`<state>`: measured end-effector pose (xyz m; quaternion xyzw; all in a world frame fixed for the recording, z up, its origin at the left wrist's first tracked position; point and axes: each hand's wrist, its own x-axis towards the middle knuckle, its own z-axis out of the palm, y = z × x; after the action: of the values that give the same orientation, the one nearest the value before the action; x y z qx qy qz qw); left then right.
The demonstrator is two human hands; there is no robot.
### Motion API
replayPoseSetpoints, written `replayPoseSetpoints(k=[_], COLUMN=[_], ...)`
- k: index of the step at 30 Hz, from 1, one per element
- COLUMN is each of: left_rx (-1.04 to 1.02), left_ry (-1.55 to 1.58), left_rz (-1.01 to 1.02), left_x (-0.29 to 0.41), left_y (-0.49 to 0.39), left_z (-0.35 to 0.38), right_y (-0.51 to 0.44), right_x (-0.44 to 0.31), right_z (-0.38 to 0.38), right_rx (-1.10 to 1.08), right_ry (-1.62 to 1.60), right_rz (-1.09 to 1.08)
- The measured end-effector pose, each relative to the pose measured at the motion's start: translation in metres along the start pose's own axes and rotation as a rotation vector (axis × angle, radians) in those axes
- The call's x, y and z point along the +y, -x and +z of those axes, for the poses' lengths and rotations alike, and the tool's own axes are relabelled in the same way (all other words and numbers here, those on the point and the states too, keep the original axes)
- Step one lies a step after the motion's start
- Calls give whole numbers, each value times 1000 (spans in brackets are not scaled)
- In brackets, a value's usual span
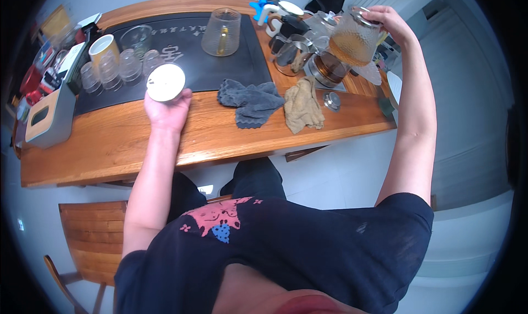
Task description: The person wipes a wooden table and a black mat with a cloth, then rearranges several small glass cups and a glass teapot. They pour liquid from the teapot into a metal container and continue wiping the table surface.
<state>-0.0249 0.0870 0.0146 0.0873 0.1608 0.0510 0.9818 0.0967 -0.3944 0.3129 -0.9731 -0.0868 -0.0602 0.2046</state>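
My left hand (168,112) holds a round white cup or small bowl (167,84) above the front edge of the black tea tray (194,72). A dark speck shows at its left side; glare hides the rest of the inside. Out at the right, my right hand (385,23) grips a textured glass jug (352,45) at its metal-lidded top. Amber liquid fills its lower part. Just below it stands a glass pot (328,70) with a metal band and darker amber liquid; I cannot tell if the two touch. Another textured glass jug (221,33) rests on the tray.
A grey cloth (251,101), a tan cloth (304,105) and a small metal lid (331,101) lie near the wooden table's (214,138) front edge. Several glass cups (130,66), a yellow-and-white mug (104,50) and a tissue box (49,120) stand left. Glassware (291,56) crowds the right.
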Motion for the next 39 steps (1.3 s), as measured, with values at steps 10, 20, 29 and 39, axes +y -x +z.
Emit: replayPoseSetpoints(k=[10, 20, 29, 39], left_rx=[-123, -49, -207, -280], left_ry=[-36, -102, -95, -83], left_rz=[-27, 53, 2, -30], left_x=[7, 4, 11, 14], left_y=[-14, -14, -31, -40], left_z=[-15, -13, -39, -49], right_y=[12, 3, -11, -15], right_x=[96, 94, 92, 89], right_z=[-14, 15, 32, 38], right_rx=[56, 143, 116, 101], right_ry=[356, 848, 957, 1117], right_rz=[294, 356, 253, 120])
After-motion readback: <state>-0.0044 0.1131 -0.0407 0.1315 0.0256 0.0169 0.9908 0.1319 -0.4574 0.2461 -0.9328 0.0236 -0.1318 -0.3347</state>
